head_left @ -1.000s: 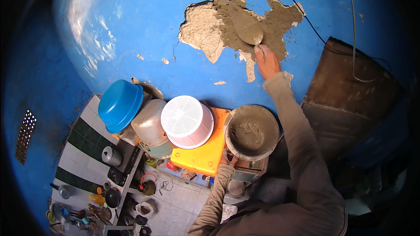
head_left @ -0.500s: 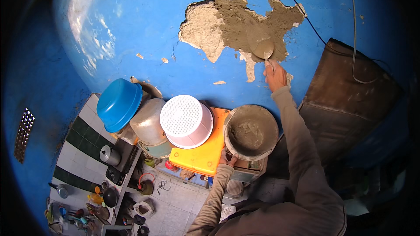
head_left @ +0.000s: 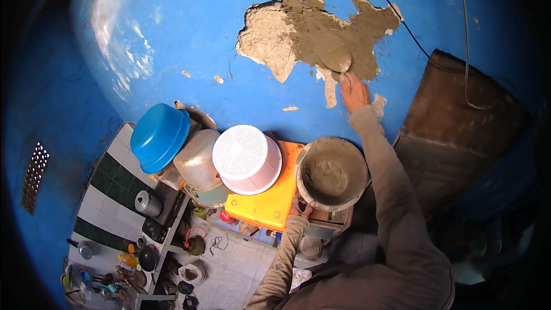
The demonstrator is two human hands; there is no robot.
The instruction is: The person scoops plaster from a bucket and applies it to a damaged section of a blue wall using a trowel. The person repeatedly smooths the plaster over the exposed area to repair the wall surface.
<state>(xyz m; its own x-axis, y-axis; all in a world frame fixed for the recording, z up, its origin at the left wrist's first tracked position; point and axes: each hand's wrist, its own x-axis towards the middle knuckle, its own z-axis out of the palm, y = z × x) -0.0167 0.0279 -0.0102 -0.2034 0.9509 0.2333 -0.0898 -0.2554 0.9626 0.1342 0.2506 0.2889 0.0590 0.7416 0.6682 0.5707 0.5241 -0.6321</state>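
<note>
My right hand (head_left: 354, 93) is closed round the handle of a trowel (head_left: 336, 59). Its blade lies against wet grey mortar (head_left: 313, 26) spread over a broken patch of the blue wall. Left of the mortar, the patch shows bare pale masonry (head_left: 265, 40). Lower down, my left hand (head_left: 301, 209) grips the near left side of a round bucket (head_left: 361, 186), its fingers partly hidden. More wet mortar (head_left: 324, 175) sits inside that bucket.
Left of the bucket are a yellow plastic box (head_left: 258, 206), a white perforated basket (head_left: 247, 158), a metal pot (head_left: 198, 158) and a blue basin (head_left: 158, 138). A brown panel (head_left: 447, 120) leans at right; a black cable (head_left: 396, 11) crosses the wall. Kitchenware stands on the tiled counter at lower left.
My right hand and the trowel have shifted a little left, and the blade sits slightly higher on the mortar. My left hand stays at the bucket.
</note>
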